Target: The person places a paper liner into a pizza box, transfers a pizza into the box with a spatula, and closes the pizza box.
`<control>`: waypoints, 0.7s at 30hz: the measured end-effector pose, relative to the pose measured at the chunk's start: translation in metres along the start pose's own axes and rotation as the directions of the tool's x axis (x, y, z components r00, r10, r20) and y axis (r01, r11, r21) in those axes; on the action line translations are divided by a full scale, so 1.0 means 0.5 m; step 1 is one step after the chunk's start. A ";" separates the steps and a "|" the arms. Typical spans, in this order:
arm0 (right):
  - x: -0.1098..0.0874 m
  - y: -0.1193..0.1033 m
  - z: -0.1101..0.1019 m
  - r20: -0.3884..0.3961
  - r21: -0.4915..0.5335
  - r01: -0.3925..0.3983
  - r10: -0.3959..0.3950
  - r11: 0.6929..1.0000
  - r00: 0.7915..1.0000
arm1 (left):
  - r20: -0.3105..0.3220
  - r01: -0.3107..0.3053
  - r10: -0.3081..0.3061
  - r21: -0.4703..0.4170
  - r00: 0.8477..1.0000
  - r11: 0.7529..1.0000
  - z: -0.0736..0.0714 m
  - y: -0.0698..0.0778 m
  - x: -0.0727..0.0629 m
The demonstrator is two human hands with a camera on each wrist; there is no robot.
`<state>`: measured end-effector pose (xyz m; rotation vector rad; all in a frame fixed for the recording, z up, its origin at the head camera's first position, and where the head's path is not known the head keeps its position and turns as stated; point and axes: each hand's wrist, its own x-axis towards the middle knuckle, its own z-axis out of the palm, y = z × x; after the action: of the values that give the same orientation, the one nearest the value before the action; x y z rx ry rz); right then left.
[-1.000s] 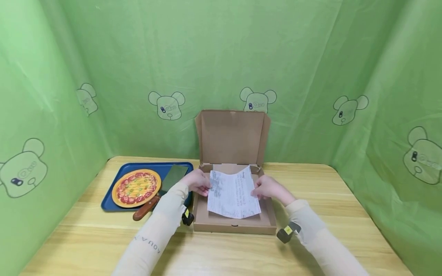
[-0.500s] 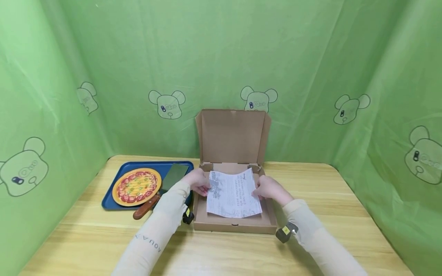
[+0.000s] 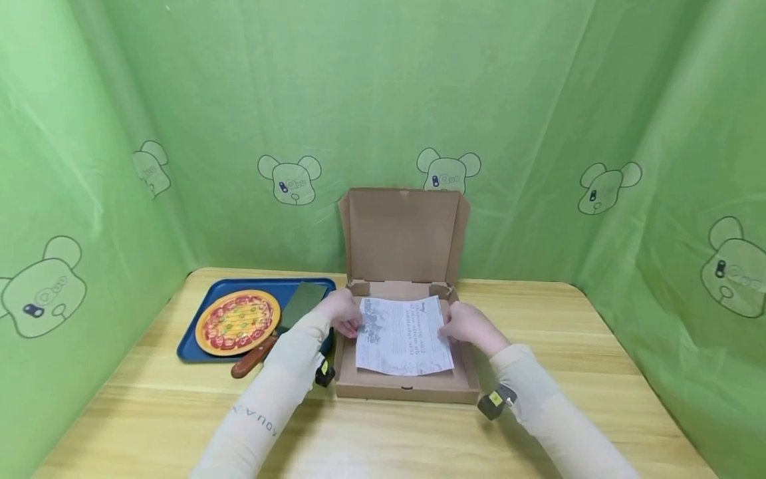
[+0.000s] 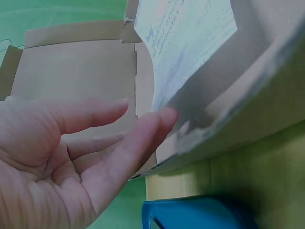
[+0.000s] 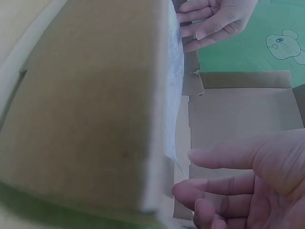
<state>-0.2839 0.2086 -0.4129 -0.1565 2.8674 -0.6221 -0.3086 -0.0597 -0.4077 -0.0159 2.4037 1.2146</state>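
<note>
A printed sheet of paper (image 3: 403, 339) lies inside the open cardboard pizza box (image 3: 407, 392), its edges curving up a little. At the sheet's left edge is my left hand (image 3: 338, 311); in the left wrist view its thumb and fingers (image 4: 124, 157) stand apart with nothing pinched between them. My right hand (image 3: 473, 327) is at the sheet's right edge, over the box's side wall. Seen from the right wrist, that thumb and its fingers (image 5: 228, 186) are also spread, with the paper's edge (image 5: 174, 119) just beyond the tips.
Left of the box, a blue tray (image 3: 190, 354) bears a round pizza (image 3: 238, 324) and a pizza server with a wooden handle (image 3: 254, 358), which overhangs the tray's front rim. The box lid (image 3: 405, 236) stands upright at the back, before the green curtain (image 3: 371, 86).
The sheet has settled lower and flatter in the box, shifting slightly toward the left. My left fingers have come off its left edge, and my right fingers have loosened at the other side.
</note>
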 end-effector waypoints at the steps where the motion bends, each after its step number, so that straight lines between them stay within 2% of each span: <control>1: -0.001 0.000 0.000 0.001 0.002 -0.001 0.001 1.000 1.000 | -0.005 0.003 -0.003 0.009 1.000 1.000 0.000 0.000 0.000; 7: -0.003 0.003 -0.002 0.006 0.021 0.015 -0.015 1.000 1.000 | -0.019 0.007 -0.006 0.060 1.000 0.998 -0.003 0.002 -0.004; 10: -0.003 0.006 -0.002 0.007 0.025 0.031 -0.031 0.999 0.999 | -0.022 -0.017 0.019 0.093 1.000 0.996 -0.006 0.006 -0.005; 12: -0.004 0.008 -0.004 0.002 0.021 0.045 -0.045 0.999 0.999 | -0.022 -0.048 0.051 0.137 0.998 0.989 -0.008 0.010 -0.004; 14: -0.007 0.008 -0.007 -0.008 0.015 0.061 -0.061 0.998 0.998 | -0.019 -0.095 0.102 0.218 0.995 0.971 -0.010 0.015 -0.003; 17: -0.012 0.004 -0.012 -0.007 0.000 0.101 -0.101 0.995 0.995 | -0.015 -0.154 0.165 0.283 0.986 0.947 -0.010 0.025 -0.002; 19: -0.020 -0.002 -0.015 0.018 -0.011 0.144 -0.144 0.990 0.989 | -0.011 -0.186 0.199 0.313 0.980 0.931 -0.009 0.032 -0.001; 21: -0.029 -0.009 -0.018 0.062 -0.033 0.208 -0.206 0.977 0.977 | -0.013 -0.202 0.215 0.300 0.976 0.932 -0.006 0.039 0.002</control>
<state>-0.2716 0.2103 -0.4004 -0.4774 2.8293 -0.5871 -0.3145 -0.0497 -0.3917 0.3157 2.6582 0.9312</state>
